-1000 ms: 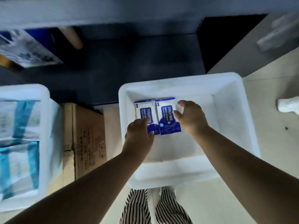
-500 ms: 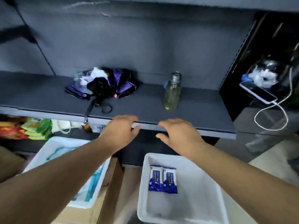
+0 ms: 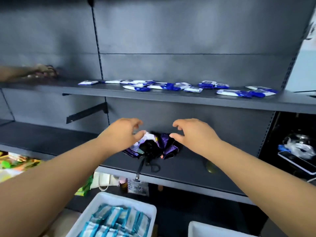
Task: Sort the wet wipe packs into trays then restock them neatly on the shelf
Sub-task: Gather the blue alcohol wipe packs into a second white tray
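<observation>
Blue-white wet wipe packs (image 3: 172, 86) lie scattered flat along the upper shelf (image 3: 171, 97), center to right of frame, a few near its front edge; bare shelf left of them. My left hand (image 3: 122, 134) and right hand (image 3: 195, 134) hover mid-frame below that shelf, fingers loosely curled, holding nothing, apart from each other. Folded umbrella (image 3: 152, 147) sits between them on the lower shelf. White tray (image 3: 119, 201) of teal packs bottom center.
</observation>
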### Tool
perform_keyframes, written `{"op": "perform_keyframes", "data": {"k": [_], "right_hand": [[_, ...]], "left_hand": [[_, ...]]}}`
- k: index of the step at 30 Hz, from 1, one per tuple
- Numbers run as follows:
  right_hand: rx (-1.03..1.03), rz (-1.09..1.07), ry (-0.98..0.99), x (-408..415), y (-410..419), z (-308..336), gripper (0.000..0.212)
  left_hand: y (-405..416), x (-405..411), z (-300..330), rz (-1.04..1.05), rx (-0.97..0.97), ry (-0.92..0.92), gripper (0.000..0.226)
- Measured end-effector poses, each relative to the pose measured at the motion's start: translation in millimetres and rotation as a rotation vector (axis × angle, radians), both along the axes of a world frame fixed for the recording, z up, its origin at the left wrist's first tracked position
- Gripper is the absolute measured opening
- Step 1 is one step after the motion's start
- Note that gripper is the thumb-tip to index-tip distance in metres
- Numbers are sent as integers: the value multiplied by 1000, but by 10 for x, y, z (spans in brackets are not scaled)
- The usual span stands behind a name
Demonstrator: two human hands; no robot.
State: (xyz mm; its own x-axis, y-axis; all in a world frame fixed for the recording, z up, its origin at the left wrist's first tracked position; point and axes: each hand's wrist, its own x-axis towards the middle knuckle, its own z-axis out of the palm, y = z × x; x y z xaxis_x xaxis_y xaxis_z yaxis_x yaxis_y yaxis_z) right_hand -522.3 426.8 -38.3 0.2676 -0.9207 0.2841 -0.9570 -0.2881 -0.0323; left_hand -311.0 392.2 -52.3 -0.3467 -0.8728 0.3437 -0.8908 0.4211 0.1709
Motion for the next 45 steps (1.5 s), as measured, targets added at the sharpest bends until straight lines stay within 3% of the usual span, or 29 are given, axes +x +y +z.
{"op": "perform_keyframes", "data": {"k": [6,15,22,27,29,33,37,41,45], "right_hand": [[-33,-85,-79,665,-89,216,42],[-8,-250,-114,742,-415,332,40],[-33,-235,-159,689,-1202,363,36],[-278,-165,-112,557,-2025,527,30],[-288,-155,-132,525,-2406,672,30],[-161,-168,-159,586,-3232,881,34],[157,-199,-263,692,-3876,982,43],[396,-235,-396,734,-4245,1047,44],[488,-292,-214,864,-4325,1011,39]], "left_hand": [[-104,750,337,-2,-47,45,37],[-599,974,343,0,7,136,37],[-1258,861,321,8,33,156,37],[-2086,745,353,47,-18,184,37],[-2459,700,340,51,-83,174,39],[-3051,623,234,109,-175,184,48],[-3295,653,29,57,-273,75,74],[-3406,708,-17,57,-308,28,74],[-3403,731,-33,27,-370,46,76]]}}
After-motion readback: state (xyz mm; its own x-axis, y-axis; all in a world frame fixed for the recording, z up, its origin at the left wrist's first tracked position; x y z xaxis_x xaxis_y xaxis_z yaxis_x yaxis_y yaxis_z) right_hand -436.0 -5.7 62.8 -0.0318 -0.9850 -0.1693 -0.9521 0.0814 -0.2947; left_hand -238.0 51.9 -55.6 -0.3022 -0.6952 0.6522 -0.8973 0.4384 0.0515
